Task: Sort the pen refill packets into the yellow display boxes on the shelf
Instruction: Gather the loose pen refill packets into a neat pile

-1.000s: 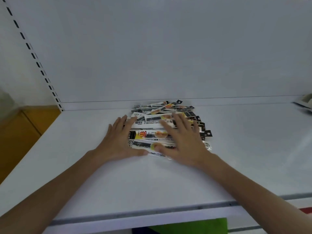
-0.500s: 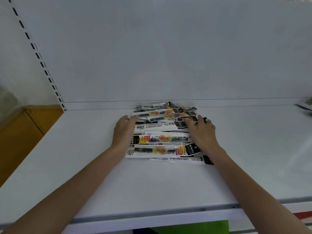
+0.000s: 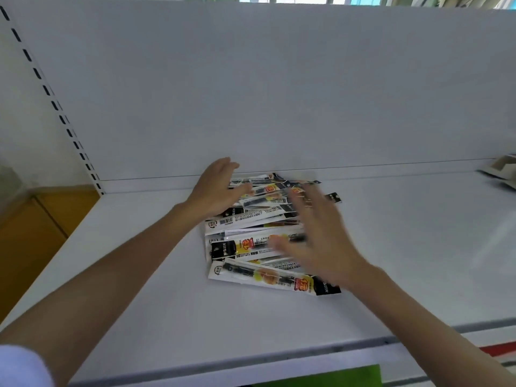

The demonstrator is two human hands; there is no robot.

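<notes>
A loose pile of pen refill packets (image 3: 251, 247), white with black and yellow print, lies on the white shelf (image 3: 139, 289) near its back panel. My left hand (image 3: 217, 188) rests on the pile's far left corner, fingers straight and reaching toward the back. Blurred by motion, my right hand (image 3: 315, 233) hovers over the right side of the pile with its fingers spread. One packet (image 3: 273, 279) lies nearest me, slanted. No yellow display box is in view.
The white back panel (image 3: 279, 93) stands right behind the pile. A slotted upright (image 3: 53, 107) runs along the left. A wooden cabinet (image 3: 33, 233) is at lower left. Some pale item (image 3: 502, 169) sits at the far right of the shelf.
Both hands left the pile's sides: the left went to the back left corner, the right swept over the top. The packets have fanned out and shifted.
</notes>
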